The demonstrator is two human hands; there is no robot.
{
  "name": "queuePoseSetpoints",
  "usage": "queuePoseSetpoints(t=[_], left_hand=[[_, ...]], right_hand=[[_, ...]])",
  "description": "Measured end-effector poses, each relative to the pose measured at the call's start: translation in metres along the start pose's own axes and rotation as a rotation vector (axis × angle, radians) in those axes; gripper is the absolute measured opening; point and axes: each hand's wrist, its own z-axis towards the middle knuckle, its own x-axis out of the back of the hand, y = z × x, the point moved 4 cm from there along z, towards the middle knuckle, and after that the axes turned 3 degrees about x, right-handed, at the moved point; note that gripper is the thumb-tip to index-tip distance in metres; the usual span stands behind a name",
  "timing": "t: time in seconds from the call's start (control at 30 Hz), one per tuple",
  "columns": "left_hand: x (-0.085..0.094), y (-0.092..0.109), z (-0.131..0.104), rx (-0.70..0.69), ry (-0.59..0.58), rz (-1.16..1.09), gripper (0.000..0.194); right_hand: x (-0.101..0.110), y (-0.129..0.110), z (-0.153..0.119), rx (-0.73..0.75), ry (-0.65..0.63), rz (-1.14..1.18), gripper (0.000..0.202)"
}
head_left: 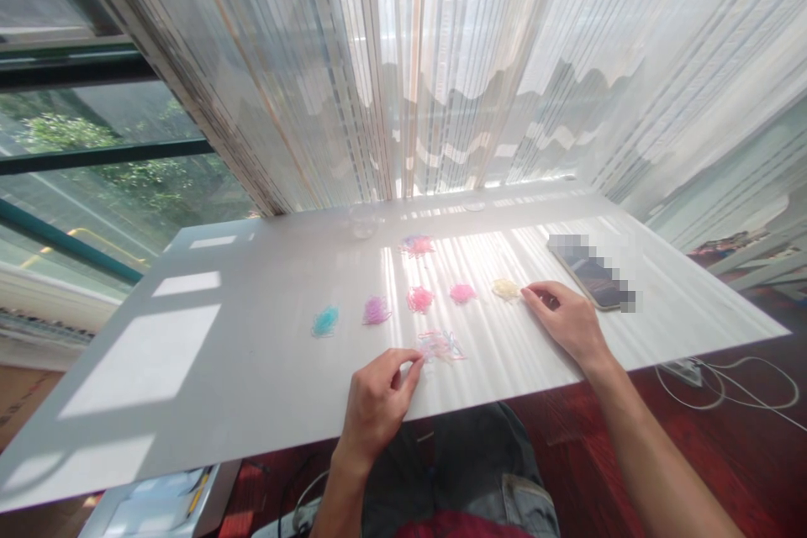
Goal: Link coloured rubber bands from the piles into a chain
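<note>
Small piles of thin coloured loops that look like rubber bands lie on a white table [252,378]. My left hand [382,395] pinches thumb and forefinger together at the left edge of a mixed-colour pile [441,345]. At the right edge of the pale yellow pile [505,290], the fingertips of my right hand [567,324] are pressed together. Anything between either hand's fingertips is too small to make out. Left of the yellow pile, in a row, are a bright pink pile [462,293], a red-pink pile [419,299], a purple pile [377,310] and a teal pile [326,321].
Another mixed pile [418,246] lies farther back. A clear round container [364,223] and a clear lid-like disc [473,206] stand near the curtain [441,101]. A phone [593,276], partly blurred out, lies beyond my right hand. White cables [725,378] trail off the right side.
</note>
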Motion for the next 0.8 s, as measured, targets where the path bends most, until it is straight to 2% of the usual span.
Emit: queuePoseSetpoints(t=[0.4,0.53,0.8], left_hand=[[0.0001,0.0002,-0.0003,-0.002,-0.005,-0.003,0.013],[-0.0001,0.0002,0.0,-0.003,0.0,-0.008,0.013],[-0.0017,-0.0018,-0.0013,0.004,0.0,-0.014,0.012]], right_hand=[[0.0002,-0.0067,-0.005,0.049,-0.05,0.025,0.016],[0.0007,-0.0089,-0.0072,0.064,-0.067,0.049,0.015],[0.0007,-0.0036,-0.0093,0.072,-0.011,0.022,0.017]])
